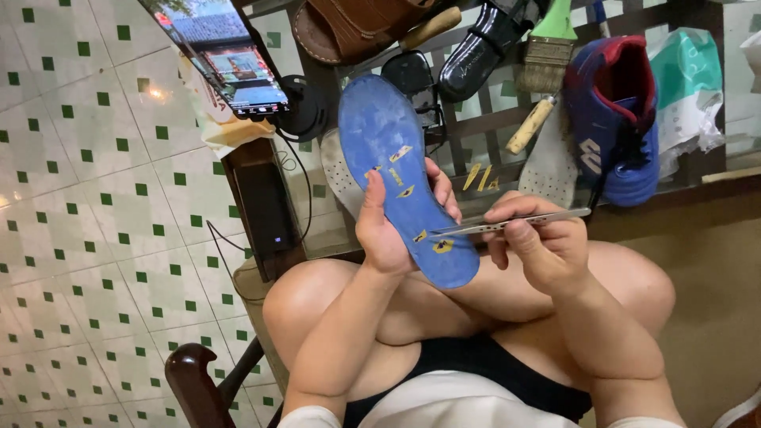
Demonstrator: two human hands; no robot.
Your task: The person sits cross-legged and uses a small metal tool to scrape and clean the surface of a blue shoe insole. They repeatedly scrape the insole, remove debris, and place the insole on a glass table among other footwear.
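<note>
Blue and scuffed, the insole (400,178) stands tilted at the centre of the frame, above the person's bare knees, with yellow scraps stuck to its face. The left hand (388,226) has its grip closed around the insole's lower half, thumb on the front and fingers behind. The right hand (539,242) is closed in a pinch on a thin metal scraper (507,223), whose tip touches the insole near a yellow patch (442,246) by the heel end. To do this scraping well, I judge the blade should lie nearly flat against the surface and slide under the scrap's edge, not dig in, while the left hand braces the insole from behind so it does not flex away. On the glass desk (476,131) in the upper part of the frame lie a blue and red shoe (614,119), a black shoe (483,43), a brush with a green handle (547,47) and a propped phone (230,55) at upper left.
</note>
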